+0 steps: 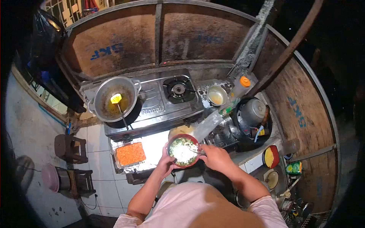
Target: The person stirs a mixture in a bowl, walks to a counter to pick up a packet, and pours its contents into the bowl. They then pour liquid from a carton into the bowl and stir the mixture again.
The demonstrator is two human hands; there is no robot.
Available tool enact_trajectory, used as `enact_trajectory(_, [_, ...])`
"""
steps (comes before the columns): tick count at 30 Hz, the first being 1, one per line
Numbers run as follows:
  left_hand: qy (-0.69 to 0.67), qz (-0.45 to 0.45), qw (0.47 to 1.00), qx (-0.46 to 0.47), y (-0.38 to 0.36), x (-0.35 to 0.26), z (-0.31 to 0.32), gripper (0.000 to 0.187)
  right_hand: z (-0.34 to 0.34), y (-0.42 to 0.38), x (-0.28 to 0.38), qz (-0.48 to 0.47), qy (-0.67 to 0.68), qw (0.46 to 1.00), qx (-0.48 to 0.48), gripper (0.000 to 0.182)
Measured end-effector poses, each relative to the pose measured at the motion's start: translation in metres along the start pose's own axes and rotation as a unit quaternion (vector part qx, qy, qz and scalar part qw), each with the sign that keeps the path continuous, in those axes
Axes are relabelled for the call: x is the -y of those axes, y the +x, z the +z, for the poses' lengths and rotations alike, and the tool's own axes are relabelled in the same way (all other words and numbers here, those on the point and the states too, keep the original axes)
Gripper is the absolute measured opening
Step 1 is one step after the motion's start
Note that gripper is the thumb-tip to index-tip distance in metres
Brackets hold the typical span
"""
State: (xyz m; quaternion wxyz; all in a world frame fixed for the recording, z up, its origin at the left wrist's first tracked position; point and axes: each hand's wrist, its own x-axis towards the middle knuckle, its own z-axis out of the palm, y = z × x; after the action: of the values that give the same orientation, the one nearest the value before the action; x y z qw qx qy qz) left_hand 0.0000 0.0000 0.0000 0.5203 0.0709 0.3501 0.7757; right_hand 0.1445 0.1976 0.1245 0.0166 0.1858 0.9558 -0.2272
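My left hand (166, 161) is wrapped round the side of a red bowl (195, 140), held up near my body. Inside the bowl lie white powder (182, 152) and chopped green leaves (176, 143). At the bowl's right rim, my right hand (213, 156) is closed on a metal spoon (195, 151), its lower end down in the mix. Just beyond the bowl are a clear plastic bag (208, 125) and a tan round thing (180, 130), partly hidden. A tray of shredded orange food (131, 154), looking like carrot, sits to the left.
On the left of the gas stove (152, 99) stands a wok (99, 114) with oil and a yellow slotted turner (116, 98). The right burner (178, 89) is bare. A small pot (217, 95), an orange-capped bottle (240, 86) and a large pot (253, 112) stand right.
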Motion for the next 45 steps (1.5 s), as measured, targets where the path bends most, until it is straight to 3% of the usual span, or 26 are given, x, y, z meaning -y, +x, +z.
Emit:
enact_trajectory(2, [-0.029, -0.021, 0.999, 0.012, 0.014, -0.003, 0.011, 0.090, 0.007, 0.004, -0.009, -0.063, -0.135, 0.989, -0.018, 0.024])
enact_trajectory(3, [-0.007, -0.025, 1.000, 0.004, -0.015, 0.000, 0.028, 0.090, 0.007, -0.027, -0.002, -0.064, -0.113, 0.991, -0.027, 0.024])
enact_trajectory(5, [-0.048, -0.047, 0.997, 0.028, -0.005, 0.014, 0.050, 0.089, -0.011, -0.038, -0.010, -0.097, -0.178, 0.978, -0.049, 0.018])
enact_trajectory(11, [-0.024, -0.034, 0.997, 0.066, 0.007, 0.023, 0.085, 0.087, -0.071, -0.081, 0.000, -0.063, -0.219, 0.965, -0.130, 0.015])
enact_trajectory(17, [0.071, -0.081, 0.992, 0.071, 0.009, 0.031, 0.117, 0.080, -0.054, -0.065, -0.043, 0.008, -0.167, 0.982, -0.091, 0.014])
enact_trajectory(19, [0.081, -0.086, 0.991, 0.061, 0.009, 0.031, 0.121, 0.078, -0.050, -0.065, -0.054, -0.031, -0.086, 0.993, -0.068, 0.018])
enact_trajectory(25, [0.068, -0.086, 0.993, 0.036, 0.004, 0.028, 0.123, 0.074, -0.071, -0.118, -0.045, -0.141, -0.132, 0.974, -0.122, 0.028])
enact_trajectory(28, [0.072, -0.063, 0.995, 0.030, 0.003, 0.031, 0.124, 0.075, -0.074, -0.130, -0.044, -0.183, -0.145, 0.961, -0.145, 0.019])
enact_trajectory(34, [0.088, -0.047, 0.994, 0.044, -0.009, 0.036, 0.137, 0.077, -0.071, -0.110, -0.038, -0.161, -0.254, 0.935, -0.188, 0.008])
enact_trajectory(38, [0.084, -0.036, 0.995, 0.037, -0.015, 0.030, 0.142, 0.077, -0.080, -0.112, -0.026, -0.126, -0.254, 0.930, -0.236, 0.007])
enact_trajectory(40, [0.079, -0.039, 0.995, 0.046, -0.015, 0.031, 0.145, 0.077, -0.059, -0.099, -0.037, -0.041, -0.234, 0.953, -0.188, 0.017])
enact_trajectory(41, [0.084, -0.035, 0.995, 0.038, -0.014, 0.033, 0.145, 0.076, -0.052, -0.094, -0.041, -0.040, -0.234, 0.953, -0.187, 0.017])
enact_trajectory(43, [0.091, -0.030, 0.995, 0.025, -0.014, 0.035, 0.139, 0.076, -0.043, -0.085, -0.041, -0.073, -0.095, 0.980, -0.159, 0.017])
enact_trajectory(45, [0.067, -0.028, 0.997, 0.018, -0.013, 0.036, 0.131, 0.074, -0.045, -0.090, -0.039, -0.084, -0.082, 0.982, -0.146, 0.018])
